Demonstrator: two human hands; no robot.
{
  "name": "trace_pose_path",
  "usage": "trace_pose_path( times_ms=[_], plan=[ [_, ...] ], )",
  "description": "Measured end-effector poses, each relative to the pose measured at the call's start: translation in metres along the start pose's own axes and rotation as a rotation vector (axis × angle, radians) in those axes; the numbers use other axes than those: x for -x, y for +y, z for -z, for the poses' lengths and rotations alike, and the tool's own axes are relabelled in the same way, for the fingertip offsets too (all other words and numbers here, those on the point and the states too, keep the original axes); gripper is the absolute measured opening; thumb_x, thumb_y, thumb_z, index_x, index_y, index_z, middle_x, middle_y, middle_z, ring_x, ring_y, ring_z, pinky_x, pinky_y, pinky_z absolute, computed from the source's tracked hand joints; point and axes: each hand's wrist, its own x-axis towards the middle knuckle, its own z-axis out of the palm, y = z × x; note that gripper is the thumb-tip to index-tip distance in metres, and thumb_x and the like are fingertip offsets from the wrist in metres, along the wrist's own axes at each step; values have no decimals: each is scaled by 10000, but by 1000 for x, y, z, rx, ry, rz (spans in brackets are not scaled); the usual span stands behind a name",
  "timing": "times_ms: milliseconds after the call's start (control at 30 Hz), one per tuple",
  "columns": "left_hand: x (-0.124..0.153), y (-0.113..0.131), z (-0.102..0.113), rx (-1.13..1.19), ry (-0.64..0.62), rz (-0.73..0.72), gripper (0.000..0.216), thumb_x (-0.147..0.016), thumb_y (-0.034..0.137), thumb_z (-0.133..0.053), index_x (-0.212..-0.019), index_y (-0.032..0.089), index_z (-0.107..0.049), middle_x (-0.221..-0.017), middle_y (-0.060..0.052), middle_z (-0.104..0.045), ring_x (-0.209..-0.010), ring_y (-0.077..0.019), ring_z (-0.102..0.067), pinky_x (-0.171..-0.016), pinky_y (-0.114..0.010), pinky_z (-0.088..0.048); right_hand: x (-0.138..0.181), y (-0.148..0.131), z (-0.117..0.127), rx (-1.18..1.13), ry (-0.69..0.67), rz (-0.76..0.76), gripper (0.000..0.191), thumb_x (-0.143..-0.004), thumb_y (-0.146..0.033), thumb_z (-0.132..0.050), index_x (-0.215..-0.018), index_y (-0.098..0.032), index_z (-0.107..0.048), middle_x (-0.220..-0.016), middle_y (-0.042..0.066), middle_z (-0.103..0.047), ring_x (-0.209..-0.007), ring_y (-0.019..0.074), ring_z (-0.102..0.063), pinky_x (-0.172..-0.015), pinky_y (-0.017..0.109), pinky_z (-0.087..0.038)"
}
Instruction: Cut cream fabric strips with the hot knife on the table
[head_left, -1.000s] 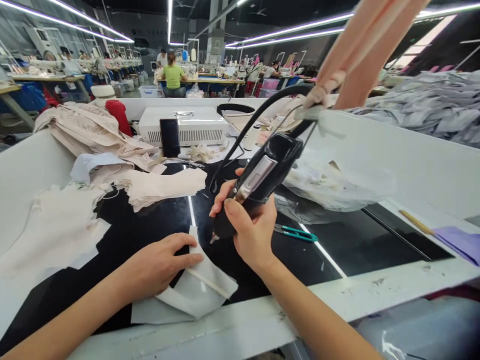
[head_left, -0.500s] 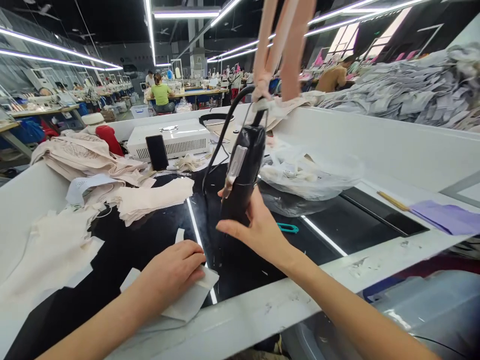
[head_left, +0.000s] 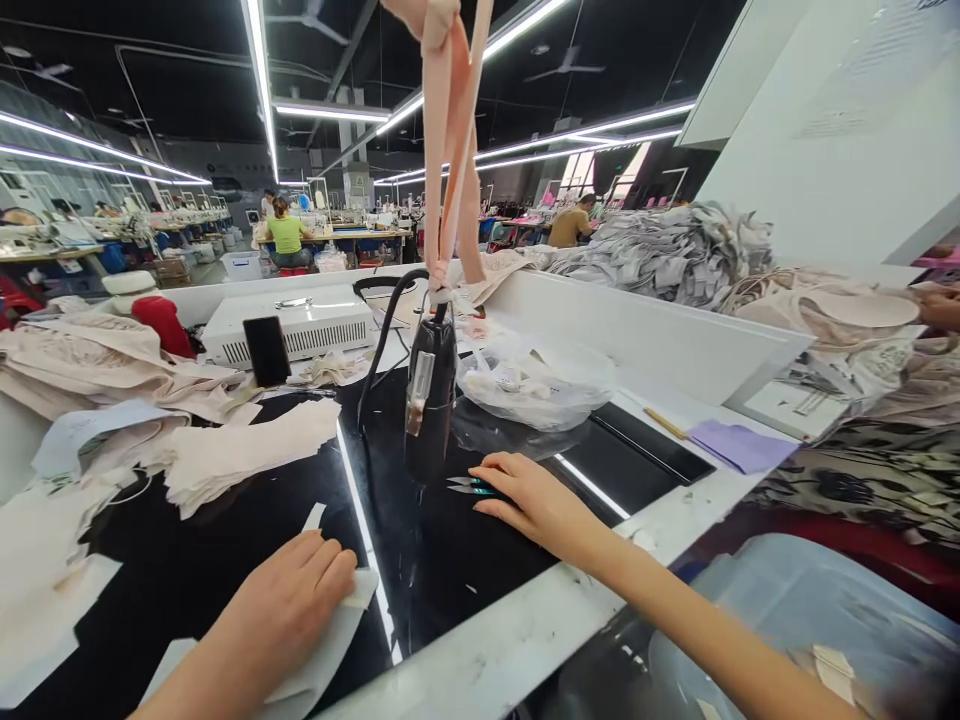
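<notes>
My left hand [head_left: 289, 595] presses down on pale fabric pieces [head_left: 363, 590] near the table's front edge, its fingers curled over them; what lies under the palm is hidden. Right of the hanging tool, my right hand [head_left: 536, 508] grips teal-handled thread snips [head_left: 466, 486], whose pointed blades stick out to the left. Most of their handle is covered by the fingers. A black corded tool [head_left: 430, 400] with a metal lever hangs upright on knotted pink fabric strips [head_left: 448, 150], apart from both hands.
Stacked cream fabric pieces [head_left: 247, 455] lie at left on the black tabletop. Behind stand a phone [head_left: 266, 352] and a white vented box [head_left: 300, 325]. A clear plastic bag [head_left: 536, 385], a pencil [head_left: 664, 423] and purple cloth [head_left: 742, 446] are at right. Another person's hand [head_left: 937, 305] shows far right.
My right hand has let go of the black tool, moved down and taken hold of the teal snips from the table. My left hand stays on the fabric. The view has turned right.
</notes>
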Motion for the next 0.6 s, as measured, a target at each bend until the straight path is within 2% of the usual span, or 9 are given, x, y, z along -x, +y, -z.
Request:
trace_pose_path(
  times_ms=[100,167,233,300,400,500,600],
  plan=[
    [0,-3,4,-24,-167,140,160,-1037,304,-560,-950,180,-614,-792,-18,-616,-680,-227,-622,-632,-358,-459,-5,-5,-1,7,-9,-1,259,-983,-290,-664,-1208,-168,-705,-1110,138,-696,-951,299,-686,-852,462,-594],
    [-1,-5,10,46,-324,270,204,-992,382,-655,-934,189,-626,-811,-14,-630,-718,-236,-639,-669,-358,-443,-7,-7,-1,-2,-19,-7,209,-986,-250,-654,-1172,-173,-709,-1069,119,-700,-935,287,-686,-847,449,-591],
    [-2,-8,16,183,-451,394,209,-997,375,-647,-895,195,-611,-832,-7,-631,-754,-225,-637,-692,-341,-411,-7,-8,-1,-17,-25,-21,198,-982,-250,-663,-1163,-179,-700,-1075,110,-704,-956,282,-688,-863,440,-589],
    [-4,-11,21,334,-516,497,189,-1011,339,-607,-886,198,-587,-868,0,-625,-778,-205,-612,-698,-318,-375,-8,-8,-1,-32,-27,-45,272,-959,-282,-702,-1207,-172,-673,-1138,127,-700,-1004,297,-684,-895,454,-581],
    [-8,-14,26,543,-546,638,188,-993,340,-573,-859,209,-553,-811,31,-573,-736,-176,-543,-665,-291,-320,-7,-8,0,-62,-40,-77,305,-950,-284,-705,-1229,-172,-655,-1146,138,-697,-1017,310,-683,-897,458,-573],
    [-13,-13,29,730,-523,768,196,-927,359,-592,-801,216,-546,-698,60,-474,-688,-157,-466,-629,-277,-275,-7,-9,3,-112,-50,-95,144,-977,-253,-616,-1094,-198,-680,-1034,109,-696,-951,287,-684,-851,427,-565],
    [-17,-10,32,931,-457,833,182,-849,360,-641,-767,212,-572,-643,77,-383,-652,-139,-393,-616,-270,-257,-6,-9,6,-172,-46,-106,132,-989,-308,-551,-954,-215,-637,-941,85,-672,-872,266,-664,-797,404,-551]
  ],
)
